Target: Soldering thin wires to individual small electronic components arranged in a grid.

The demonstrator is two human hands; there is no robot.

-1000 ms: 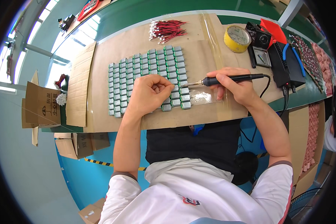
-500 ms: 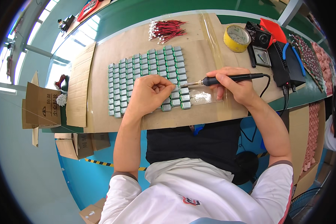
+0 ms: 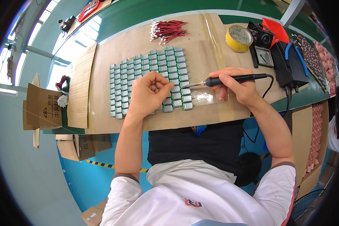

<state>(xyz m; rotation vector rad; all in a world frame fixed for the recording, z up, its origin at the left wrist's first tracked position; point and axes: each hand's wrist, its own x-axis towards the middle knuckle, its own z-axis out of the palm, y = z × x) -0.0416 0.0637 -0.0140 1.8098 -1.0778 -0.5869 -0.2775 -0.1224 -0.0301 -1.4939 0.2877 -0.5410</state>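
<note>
My right hand (image 3: 238, 86) grips a soldering iron (image 3: 257, 77) by its black handle, pen-fashion. Its metal tip points left and reaches the right-hand columns of a dense array of small grey blocks with green edges (image 3: 118, 83). Over the middle of that array is my left hand (image 3: 144, 96), thumb and forefinger pinched close to the iron's tip. Whatever the pinch holds is too small to make out. The left hand and wrist hide several of the blocks in the lower middle.
Red-and-black wires with white connectors (image 3: 168, 31) lie in a bundle beyond the array. Yellow tape (image 3: 238, 38), a black soldering station (image 3: 290, 69) and blue-handled pliers (image 3: 300, 59) stand at right. A cardboard sheet (image 3: 81, 86) and open carton (image 3: 45, 106) are at left.
My left fingertips have drawn back slightly to the left, away from the iron's tip. The right hand and soldering iron have hardly moved.
</note>
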